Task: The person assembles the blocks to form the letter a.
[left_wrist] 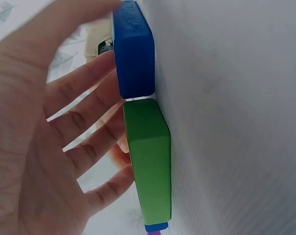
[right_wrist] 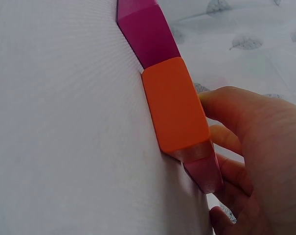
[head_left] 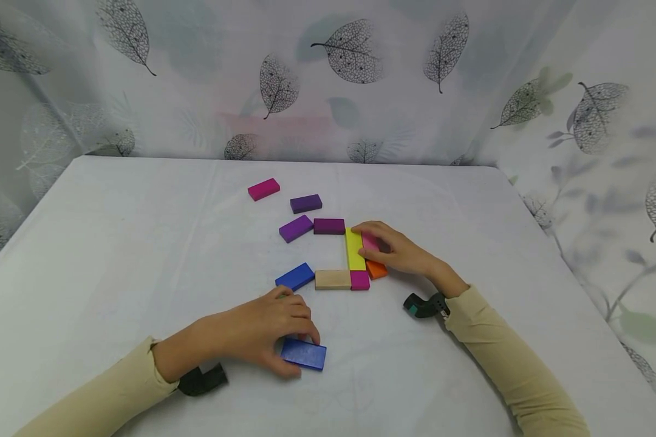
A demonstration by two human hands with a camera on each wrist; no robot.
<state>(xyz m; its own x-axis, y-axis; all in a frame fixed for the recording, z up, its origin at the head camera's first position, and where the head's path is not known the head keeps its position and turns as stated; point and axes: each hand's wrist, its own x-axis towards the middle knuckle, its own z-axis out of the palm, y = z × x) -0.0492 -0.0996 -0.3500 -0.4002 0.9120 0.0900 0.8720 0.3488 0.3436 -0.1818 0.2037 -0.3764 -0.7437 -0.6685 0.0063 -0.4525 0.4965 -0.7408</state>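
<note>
My left hand (head_left: 276, 325) pinches a blue block (head_left: 306, 354) near the front, the thumb at its near edge. In the left wrist view, a green block (left_wrist: 148, 171) lies beyond that blue block (left_wrist: 134, 54), mostly hidden from above by the hand. Another blue block (head_left: 295, 277) touches a tan block (head_left: 332, 280). My right hand (head_left: 399, 249) curls over a pink block (head_left: 369, 241), thumb and forefinger also reaching the yellow block (head_left: 354, 250). Beside it sit an orange block (head_left: 378, 271) and a magenta block (head_left: 359, 280). The right wrist view shows the orange block (right_wrist: 177, 107) by my thumb.
A dark plum block (head_left: 329, 226) meets the yellow one's far end, with a purple block (head_left: 296, 229) angled off it. Farther back lie a dark violet block (head_left: 306, 203) and a pink-red block (head_left: 263, 189). A leaf-patterned curtain (head_left: 197, 79) stands behind the white table (head_left: 142, 243).
</note>
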